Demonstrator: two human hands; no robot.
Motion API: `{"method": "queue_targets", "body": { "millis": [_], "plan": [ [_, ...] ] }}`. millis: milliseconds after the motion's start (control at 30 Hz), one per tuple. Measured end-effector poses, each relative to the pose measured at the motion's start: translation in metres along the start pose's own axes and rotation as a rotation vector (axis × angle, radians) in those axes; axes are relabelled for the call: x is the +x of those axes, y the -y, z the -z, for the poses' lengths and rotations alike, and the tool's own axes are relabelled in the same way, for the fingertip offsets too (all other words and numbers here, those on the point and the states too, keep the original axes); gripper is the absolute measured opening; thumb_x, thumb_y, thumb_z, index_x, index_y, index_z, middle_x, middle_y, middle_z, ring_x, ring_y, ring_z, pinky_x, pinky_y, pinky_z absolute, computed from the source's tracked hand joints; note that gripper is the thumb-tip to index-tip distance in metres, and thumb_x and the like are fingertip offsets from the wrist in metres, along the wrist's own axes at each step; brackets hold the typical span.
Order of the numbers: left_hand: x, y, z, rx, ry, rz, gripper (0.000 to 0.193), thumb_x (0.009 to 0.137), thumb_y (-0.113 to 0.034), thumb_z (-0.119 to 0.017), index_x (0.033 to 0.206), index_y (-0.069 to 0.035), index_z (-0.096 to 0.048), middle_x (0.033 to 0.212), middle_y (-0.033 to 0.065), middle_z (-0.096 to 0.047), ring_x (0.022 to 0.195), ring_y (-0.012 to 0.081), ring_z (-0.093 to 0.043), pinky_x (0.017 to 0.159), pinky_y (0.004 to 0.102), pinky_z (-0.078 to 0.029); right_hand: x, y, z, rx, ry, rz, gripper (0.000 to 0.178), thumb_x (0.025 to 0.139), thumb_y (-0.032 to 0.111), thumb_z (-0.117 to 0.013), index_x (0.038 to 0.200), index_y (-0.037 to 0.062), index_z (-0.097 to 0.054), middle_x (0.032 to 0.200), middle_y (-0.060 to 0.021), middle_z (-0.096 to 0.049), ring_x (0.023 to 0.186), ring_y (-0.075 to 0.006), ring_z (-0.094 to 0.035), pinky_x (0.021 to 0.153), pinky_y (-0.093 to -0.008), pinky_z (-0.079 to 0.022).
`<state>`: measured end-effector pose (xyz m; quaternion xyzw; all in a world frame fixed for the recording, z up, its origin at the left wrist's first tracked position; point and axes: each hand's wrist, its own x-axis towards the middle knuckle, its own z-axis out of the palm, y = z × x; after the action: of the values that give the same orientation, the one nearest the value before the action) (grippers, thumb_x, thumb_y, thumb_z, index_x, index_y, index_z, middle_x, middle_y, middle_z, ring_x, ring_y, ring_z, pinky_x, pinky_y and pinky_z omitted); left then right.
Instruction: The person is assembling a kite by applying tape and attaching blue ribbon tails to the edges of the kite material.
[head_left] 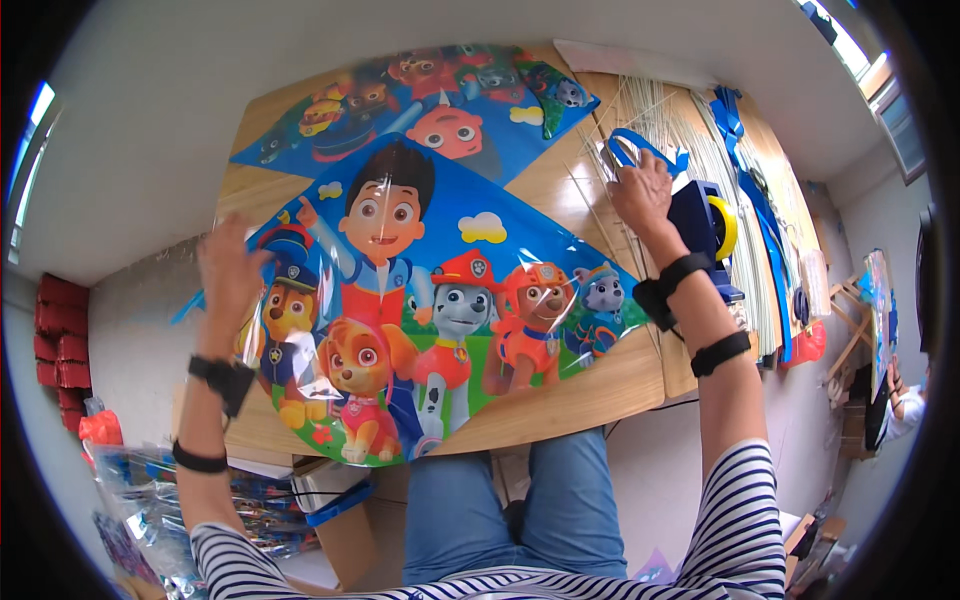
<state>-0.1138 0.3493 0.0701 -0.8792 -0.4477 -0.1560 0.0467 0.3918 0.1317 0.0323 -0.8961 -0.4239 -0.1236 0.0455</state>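
Note:
A glossy plastic kite sheet (pixel 430 300) printed with cartoon characters lies on the wooden table (pixel 590 385) in front of me. My left hand (pixel 228 268) rests on the sheet's left corner, fingers spread. My right hand (pixel 642 190) reaches to the far right of the table, at a blue ribbon loop (pixel 640 148) lying on a pile of thin pale sticks (pixel 660 115). Whether the fingers pinch the ribbon I cannot tell. A second printed kite sheet (pixel 430 105) lies farther back. Both wrists wear black straps.
A dark blue tape dispenser with a yellow roll (pixel 715 225) stands just right of my right hand. More blue ribbon (pixel 750 190) runs along the table's right side. Bags of packed kites (pixel 150 500) sit on the floor at lower left. Another person (pixel 905 400) sits at far right.

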Motion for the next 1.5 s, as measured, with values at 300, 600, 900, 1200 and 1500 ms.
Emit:
{"method": "queue_targets", "body": {
  "millis": [300, 600, 900, 1200, 1500],
  "plan": [
    [-0.130, -0.150, -0.001, -0.141, 0.585, -0.100, 0.107, 0.061, -0.053, -0.083, 0.150, -0.016, -0.036, 0.160, 0.0155, -0.019, 0.146, 0.0424, -0.013, 0.112, 0.0618, -0.018, 0.024, -0.045, -0.012, 0.266, -0.034, -0.011, 0.037, 0.087, 0.037, -0.062, 0.098, 0.0035, -0.072, 0.109, -0.0166, -0.064, 0.106, -0.0369, -0.059, 0.099, -0.0490, -0.041],
    [-0.058, -0.051, -0.011, 0.017, 0.517, -0.501, 0.101, 0.055, -0.042, -0.085, 0.145, -0.021, -0.044, 0.154, 0.0126, -0.033, 0.142, 0.0371, -0.027, 0.110, 0.0595, -0.026, -0.043, 0.003, 0.156, 1.526, -0.071, 0.286, 0.027, 0.088, 0.016, -0.069, 0.105, -0.0042, -0.070, 0.092, -0.0095, -0.072, 0.085, -0.0150, -0.068, 0.083, -0.0265, -0.052],
    [-0.126, -0.228, -0.019, -0.223, 0.491, -0.346, 0.091, 0.069, -0.050, -0.079, 0.147, -0.023, -0.041, 0.157, 0.0180, -0.024, 0.143, 0.0453, -0.021, 0.104, 0.0717, -0.024, -0.182, -0.022, 0.147, 1.744, 0.344, -0.137, 0.029, 0.082, -0.002, -0.061, 0.110, -0.0095, -0.066, 0.093, -0.0124, -0.069, 0.078, -0.0157, -0.067, 0.075, -0.0240, -0.054],
    [-0.085, -0.262, -0.039, -0.274, 0.338, -0.256, 0.076, 0.072, -0.049, -0.076, 0.136, -0.015, -0.051, 0.153, 0.0172, -0.032, 0.139, 0.0398, -0.029, 0.099, 0.0716, -0.026, -0.249, -0.005, 0.174, 1.871, 0.395, -0.120, 0.035, 0.081, -0.002, -0.059, 0.115, -0.0084, -0.065, 0.094, -0.0094, -0.068, 0.072, -0.0125, -0.061, 0.069, -0.0224, -0.050],
    [-0.226, -0.324, 0.019, -2.107, 1.127, 0.611, 0.050, 0.094, -0.051, -0.057, 0.108, -0.002, -0.061, 0.096, 0.0133, -0.070, 0.088, 0.0252, -0.070, 0.079, 0.0355, -0.057, -0.354, 0.015, 0.150, 1.973, 0.620, -0.384, 0.037, 0.081, -0.007, -0.059, 0.118, -0.0046, -0.063, 0.109, -0.0070, -0.067, 0.087, -0.0121, -0.063, 0.077, -0.0266, -0.053]
  ]
}}
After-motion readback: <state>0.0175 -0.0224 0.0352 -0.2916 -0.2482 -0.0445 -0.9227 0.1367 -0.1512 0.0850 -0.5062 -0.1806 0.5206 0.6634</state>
